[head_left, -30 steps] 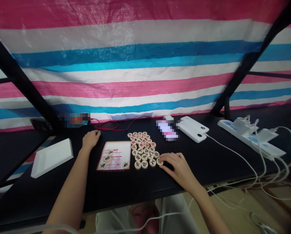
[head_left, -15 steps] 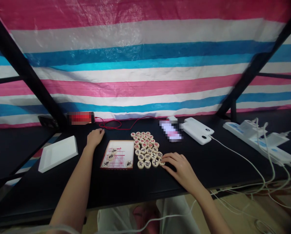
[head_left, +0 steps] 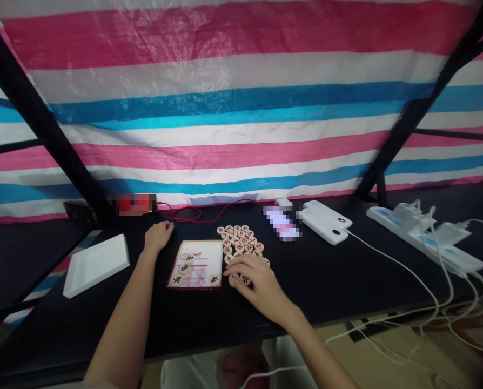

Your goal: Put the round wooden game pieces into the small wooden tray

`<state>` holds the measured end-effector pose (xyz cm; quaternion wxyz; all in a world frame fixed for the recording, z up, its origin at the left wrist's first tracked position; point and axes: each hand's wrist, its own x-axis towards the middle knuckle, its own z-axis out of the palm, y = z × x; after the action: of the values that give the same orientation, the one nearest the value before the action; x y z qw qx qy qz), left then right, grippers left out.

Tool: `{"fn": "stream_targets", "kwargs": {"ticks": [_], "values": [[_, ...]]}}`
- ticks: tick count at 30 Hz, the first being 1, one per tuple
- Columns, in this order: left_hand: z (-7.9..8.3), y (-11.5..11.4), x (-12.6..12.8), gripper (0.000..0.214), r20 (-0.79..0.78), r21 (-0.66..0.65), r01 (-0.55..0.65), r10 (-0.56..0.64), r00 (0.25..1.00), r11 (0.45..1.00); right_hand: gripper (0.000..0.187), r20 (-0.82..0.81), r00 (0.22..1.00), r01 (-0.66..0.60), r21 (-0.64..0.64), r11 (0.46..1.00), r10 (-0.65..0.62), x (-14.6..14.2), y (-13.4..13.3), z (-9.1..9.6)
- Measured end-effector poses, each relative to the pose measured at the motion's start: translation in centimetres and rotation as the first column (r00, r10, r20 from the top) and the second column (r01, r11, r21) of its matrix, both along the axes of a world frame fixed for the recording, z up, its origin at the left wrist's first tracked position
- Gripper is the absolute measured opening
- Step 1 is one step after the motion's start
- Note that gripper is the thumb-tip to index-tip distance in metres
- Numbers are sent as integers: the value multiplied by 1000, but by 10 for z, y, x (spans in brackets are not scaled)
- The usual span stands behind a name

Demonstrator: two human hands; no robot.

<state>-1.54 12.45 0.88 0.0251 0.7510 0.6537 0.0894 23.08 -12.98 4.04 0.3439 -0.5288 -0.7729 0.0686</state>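
Round wooden Chinese chess pieces [head_left: 239, 239] lie in a packed cluster on the black table [head_left: 339, 281]. My right hand [head_left: 254, 280] lies over the near end of the cluster, fingers curled down on the front pieces; what it grips is hidden. Left of the cluster is a small board tray [head_left: 217, 251] with red lines and several pieces on it. My left hand [head_left: 158, 235] rests on the table beside the tray's far left corner, fingers loosely curled, holding nothing.
A white tray [head_left: 96, 263] lies at the left. At the back are a red cable [head_left: 193, 212], a white power bank [head_left: 326, 221] and, to the right, a white power strip [head_left: 420, 233] with several white cables. Black frame bars cross a striped tarp behind.
My right hand has slid left from the cluster's right near corner onto its front pieces. The left hand has stayed put. The camera has shifted slightly.
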Motion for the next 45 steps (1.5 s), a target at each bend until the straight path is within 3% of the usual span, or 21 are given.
{"fn": "stream_targets", "kwargs": {"ticks": [5, 10, 18, 24, 38, 41, 45], "values": [[-1, 0, 0, 50, -4, 7, 6, -6, 1000, 1000, 21, 295, 938, -168, -65, 984, 180, -48, 48, 5], [-1, 2, -1, 49, -15, 13, 20, -20, 1000, 1000, 23, 428, 858, -259, -120, 958, 285, -61, 70, 1], [-4, 4, -2, 50, -2, 36, 22, -22, 1000, 999, 25, 376, 885, -279, -43, 959, 275, -61, 69, 4], [-4, 3, -1, 50, 1, 45, 26, -26, 1000, 999, 28, 416, 832, -376, -65, 924, 368, -70, 78, -4], [-5, 3, -1, 49, 0, 41, 19, -19, 1000, 999, 14, 438, 874, -250, 32, 968, 211, -66, 77, -8], [-4, 2, -1, 49, -5, 41, 23, -23, 1000, 999, 15, 370, 907, -231, 36, 972, 202, -65, 74, -3], [-3, 1, -1, 48, -7, 29, 22, -21, 1000, 999, 17, 121, 974, -195, 39, 980, 189, -53, 58, 8]]}}
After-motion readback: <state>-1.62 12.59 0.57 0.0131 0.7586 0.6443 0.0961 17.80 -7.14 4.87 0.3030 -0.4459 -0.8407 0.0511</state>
